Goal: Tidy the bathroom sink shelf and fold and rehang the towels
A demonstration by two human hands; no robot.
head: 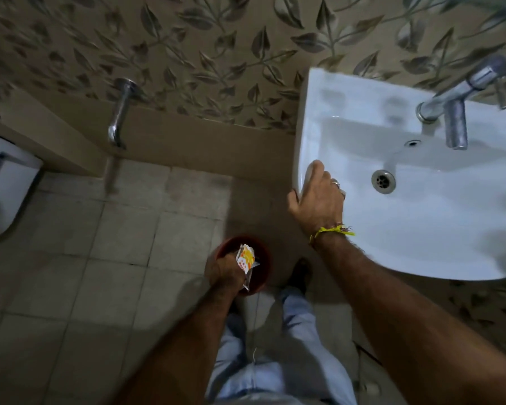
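My left hand [222, 271] is low over the floor, shut on a small white, yellow and orange wrapper [246, 258]. It holds the wrapper right above a dark red bin [262, 260] on the tiles. My right hand [316, 197] rests on the left rim of the white sink [421, 206], fingers curled over the edge; it wears a ring and a yellow thread at the wrist. No shelf and no towels are in view.
A chrome tap [450, 118] stands at the sink's back and a drain [383, 181] sits in the bowl. A wall spout [119, 112] juts from the leaf-patterned tiles. A white toilet [3, 182] is at the far left. My legs and a shoe [300, 274] stand by the bin.
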